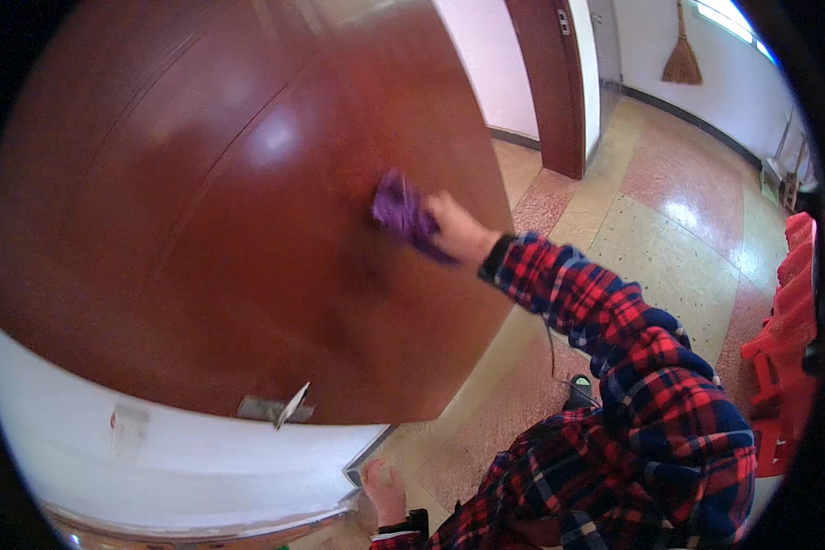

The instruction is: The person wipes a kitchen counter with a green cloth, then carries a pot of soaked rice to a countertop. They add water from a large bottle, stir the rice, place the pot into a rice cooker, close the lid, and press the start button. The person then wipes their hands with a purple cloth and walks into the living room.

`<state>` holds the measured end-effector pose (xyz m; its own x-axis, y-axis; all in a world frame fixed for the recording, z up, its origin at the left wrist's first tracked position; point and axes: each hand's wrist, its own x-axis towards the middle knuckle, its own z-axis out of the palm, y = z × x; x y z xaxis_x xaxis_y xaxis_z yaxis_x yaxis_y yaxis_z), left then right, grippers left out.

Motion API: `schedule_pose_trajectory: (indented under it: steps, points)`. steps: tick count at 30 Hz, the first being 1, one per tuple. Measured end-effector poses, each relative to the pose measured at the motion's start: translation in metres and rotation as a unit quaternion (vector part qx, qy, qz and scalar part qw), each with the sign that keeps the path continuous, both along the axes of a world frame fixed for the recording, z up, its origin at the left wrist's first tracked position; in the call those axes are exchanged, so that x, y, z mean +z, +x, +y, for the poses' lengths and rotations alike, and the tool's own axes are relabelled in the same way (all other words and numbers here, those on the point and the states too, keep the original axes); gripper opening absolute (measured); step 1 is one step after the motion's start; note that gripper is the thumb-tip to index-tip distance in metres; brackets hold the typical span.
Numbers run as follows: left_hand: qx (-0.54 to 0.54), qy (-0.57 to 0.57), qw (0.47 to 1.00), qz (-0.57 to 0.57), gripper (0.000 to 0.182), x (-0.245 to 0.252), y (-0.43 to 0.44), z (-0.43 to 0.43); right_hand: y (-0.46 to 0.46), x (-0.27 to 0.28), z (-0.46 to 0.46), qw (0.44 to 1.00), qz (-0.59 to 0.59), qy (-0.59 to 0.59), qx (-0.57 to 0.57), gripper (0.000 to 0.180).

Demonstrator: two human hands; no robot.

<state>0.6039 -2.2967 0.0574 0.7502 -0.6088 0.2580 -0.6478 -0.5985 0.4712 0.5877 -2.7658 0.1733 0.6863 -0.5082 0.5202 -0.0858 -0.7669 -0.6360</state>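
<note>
A crumpled purple cloth [400, 205] is pressed against the face of a glossy reddish-brown door [247, 275]. My right hand [450, 227] grips it, with that arm in a red and navy plaid sleeve stretched out. Faint grooves run across the door panel. A metal lever handle [292, 407] on a plate sits close to the door's edge, low in the view. My left hand [383, 487] hangs below the door near the wall's base, its fingers loosely curled and apart, with nothing visible in it. A dark band circles that wrist.
A second brown door or frame [550, 89] stands beyond. A straw broom [682, 62] hangs on the far white wall, and cleaning tools [784, 172] lean farther right. Red plastic stools [773, 385] are at my right. A thin cable [552, 354] runs by my shoe [580, 392] on the tiled floor [667, 247].
</note>
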Motion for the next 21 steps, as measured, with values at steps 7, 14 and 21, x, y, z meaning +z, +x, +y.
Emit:
schedule_pose_trajectory:
  steps: [7,14,21]
  points:
    - [-0.1,0.011,0.99,0.1,0.023,-0.021,-0.035,-0.193,-0.163,-0.153,-0.072,0.929,0.305,0.197,0.075,0.026]
    - [-0.327,0.061,0.933,0.137,0.026,-0.047,-0.029,-0.426,-0.231,-0.15,-0.185,0.987,0.064,0.057,-0.134,0.031]
    - [-0.542,-0.009,0.828,0.144,0.028,-0.081,-0.078,-0.628,-0.374,-0.182,-0.247,0.848,0.121,0.413,-0.311,0.025]
